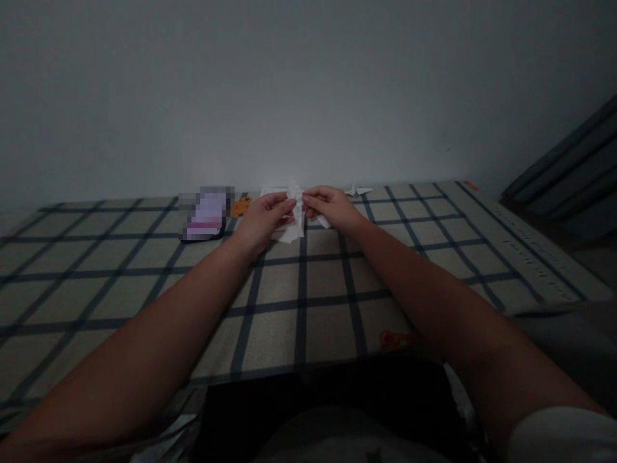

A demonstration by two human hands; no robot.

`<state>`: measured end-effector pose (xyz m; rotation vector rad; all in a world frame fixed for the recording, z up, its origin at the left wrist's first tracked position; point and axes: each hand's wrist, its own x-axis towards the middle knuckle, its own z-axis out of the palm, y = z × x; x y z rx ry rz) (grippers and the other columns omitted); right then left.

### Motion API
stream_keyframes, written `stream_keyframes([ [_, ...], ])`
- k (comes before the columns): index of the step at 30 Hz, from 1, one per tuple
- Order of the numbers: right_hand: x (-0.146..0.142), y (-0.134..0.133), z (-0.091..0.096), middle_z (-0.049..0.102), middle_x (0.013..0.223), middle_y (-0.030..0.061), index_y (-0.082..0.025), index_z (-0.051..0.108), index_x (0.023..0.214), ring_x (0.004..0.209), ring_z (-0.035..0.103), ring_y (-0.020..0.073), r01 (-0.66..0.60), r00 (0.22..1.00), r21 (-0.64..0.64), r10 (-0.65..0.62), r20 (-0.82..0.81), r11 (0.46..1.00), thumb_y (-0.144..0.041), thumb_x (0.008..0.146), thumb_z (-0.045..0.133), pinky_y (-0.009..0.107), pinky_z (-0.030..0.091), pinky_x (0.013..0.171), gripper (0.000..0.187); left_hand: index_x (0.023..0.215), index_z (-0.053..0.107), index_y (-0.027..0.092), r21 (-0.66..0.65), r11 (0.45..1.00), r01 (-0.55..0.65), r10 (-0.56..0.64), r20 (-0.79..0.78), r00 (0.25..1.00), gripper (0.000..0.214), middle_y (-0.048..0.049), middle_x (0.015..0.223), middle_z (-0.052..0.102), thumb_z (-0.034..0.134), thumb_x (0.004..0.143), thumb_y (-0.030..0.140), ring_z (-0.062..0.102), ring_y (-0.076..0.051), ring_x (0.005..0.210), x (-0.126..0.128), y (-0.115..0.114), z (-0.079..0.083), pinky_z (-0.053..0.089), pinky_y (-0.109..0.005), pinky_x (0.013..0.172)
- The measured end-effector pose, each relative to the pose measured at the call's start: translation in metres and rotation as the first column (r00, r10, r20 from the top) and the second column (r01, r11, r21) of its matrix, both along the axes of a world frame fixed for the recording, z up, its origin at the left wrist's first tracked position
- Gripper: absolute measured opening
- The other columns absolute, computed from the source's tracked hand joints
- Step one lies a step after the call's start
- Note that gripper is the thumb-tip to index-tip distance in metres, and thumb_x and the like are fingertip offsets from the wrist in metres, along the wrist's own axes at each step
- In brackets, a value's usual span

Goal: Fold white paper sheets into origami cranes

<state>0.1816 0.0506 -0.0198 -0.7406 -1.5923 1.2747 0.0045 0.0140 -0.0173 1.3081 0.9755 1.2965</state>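
Both arms reach forward over a checked cloth. Between my fingertips is a small piece of folded white paper, held upright. My left hand pinches its left side with thumb and fingers. On the other side, my right hand pinches the paper's right edge. More white paper lies under and behind the hands, partly covered by them. A folded white paper shape with pointed ends rests just beyond my right hand. The exact form of the held paper is hard to make out in the dim light.
The checked tablecloth covers a table against a grey wall. A phone, its screen blurred out, lies left of my left hand. Dark folded cloth hangs at the right. Some white paper shows at the lower left.
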Motion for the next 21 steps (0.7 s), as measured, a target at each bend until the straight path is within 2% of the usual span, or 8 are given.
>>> stream_keyframes([
  [4,0.0017,-0.0019,0.0015,0.067,0.072,-0.0001,-0.015,0.065,0.081,0.064,0.062,0.0083,-0.027,0.999,-0.005,0.027,0.022,1.0,-0.031,0.083,0.073,0.021,0.052,0.065,0.019,0.105,0.069,0.016,0.0,0.998,-0.059,0.059,0.037,0.998,0.05,-0.0035,0.086,0.074,0.087,0.062,0.035,0.065,-0.012,0.071,-0.0006,0.0013,-0.0009,0.05,-0.023,0.067],
  [8,0.0029,-0.0015,-0.0002,0.068,0.071,0.0,-0.014,0.066,0.083,0.066,0.063,0.009,-0.036,0.999,-0.005,0.036,0.004,0.999,-0.03,0.082,0.074,0.022,0.052,0.068,0.017,0.085,0.067,0.016,0.041,0.992,-0.122,0.121,0.016,0.993,0.037,0.0012,0.069,0.068,0.088,0.06,0.033,0.062,-0.01,0.061,-0.0008,0.0013,-0.0023,0.05,-0.022,0.064],
  [11,0.0032,0.0011,-0.0032,0.068,0.071,-0.0003,-0.015,0.067,0.085,0.067,0.063,0.0093,-0.049,0.999,0.012,0.049,-0.013,0.999,-0.03,0.081,0.075,0.023,0.052,0.068,0.018,0.078,0.07,0.015,0.084,0.989,-0.12,0.124,-0.04,0.992,0.031,-0.002,0.074,0.07,0.087,0.062,0.035,0.064,-0.011,0.067,-0.0009,-0.0005,-0.0019,0.052,-0.024,0.069],
  [16,0.0026,0.0045,-0.0068,0.068,0.072,-0.0004,-0.015,0.068,0.085,0.067,0.063,0.0096,-0.051,0.998,0.012,0.052,-0.041,0.999,-0.032,0.078,0.078,0.024,0.053,0.068,0.021,0.086,0.079,0.014,0.129,0.979,-0.16,0.181,-0.175,0.968,0.031,-0.0072,0.08,0.075,0.085,0.068,0.039,0.067,-0.016,0.073,-0.0012,-0.0054,0.0016,0.055,-0.03,0.076],
  [21,0.0025,0.0039,-0.0067,0.069,0.074,0.0006,-0.016,0.067,0.081,0.071,0.064,0.0104,-0.021,0.999,0.002,0.021,-0.038,1.0,-0.036,0.075,0.081,0.025,0.054,0.071,0.025,0.092,0.081,0.016,0.166,0.978,-0.127,0.164,-0.233,0.959,0.033,-0.0094,0.088,0.078,0.081,0.073,0.043,0.07,-0.02,0.08,-0.0023,-0.0075,0.0019,0.056,-0.034,0.082],
])
